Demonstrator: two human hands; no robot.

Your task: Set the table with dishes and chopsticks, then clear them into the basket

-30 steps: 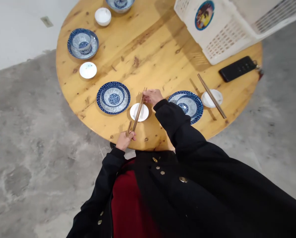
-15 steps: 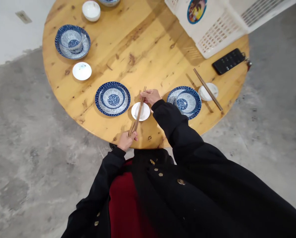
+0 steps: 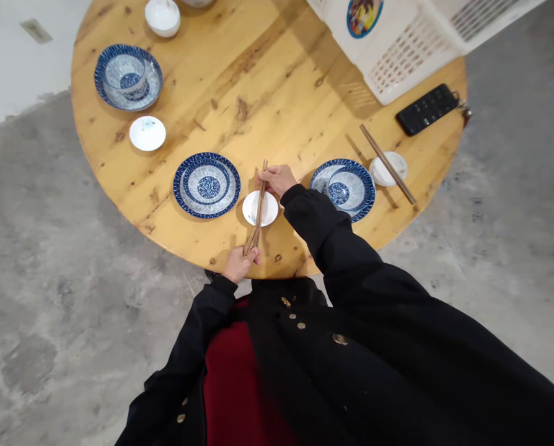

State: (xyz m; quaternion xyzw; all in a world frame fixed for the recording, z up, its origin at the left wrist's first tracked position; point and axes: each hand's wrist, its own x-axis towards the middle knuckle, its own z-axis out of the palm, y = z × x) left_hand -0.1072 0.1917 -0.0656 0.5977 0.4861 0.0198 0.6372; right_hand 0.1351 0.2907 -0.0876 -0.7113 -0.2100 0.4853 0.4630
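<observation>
Wooden chopsticks (image 3: 261, 207) slant across a small white dish (image 3: 270, 214) near the table's front edge. My right hand (image 3: 278, 179) pinches them close to their far end, just beyond the dish. At the near end my left hand (image 3: 240, 264) is closed round chopsticks too, some of which fan apart there. Whether the chopsticks touch the dish I cannot tell. To the left is a blue-patterned plate (image 3: 179, 201) with a matching bowl (image 3: 209, 186) on it. Another blue plate (image 3: 369, 201), also bearing a bowl (image 3: 346, 189), lies beside my right sleeve.
Chopsticks (image 3: 388, 164) rest across a white bowl (image 3: 385, 168) at the right. Behind them are a black remote-like object (image 3: 427, 109) and a white plastic basket (image 3: 398, 62). Farther left stand a blue plate (image 3: 156, 87) with a bowl, a white dish (image 3: 147, 133) and a white bowl (image 3: 162, 17).
The far end of the held chopsticks has swung slightly left with my right hand, so they slant less. Both hands keep their hold. The whole view has shifted a little.
</observation>
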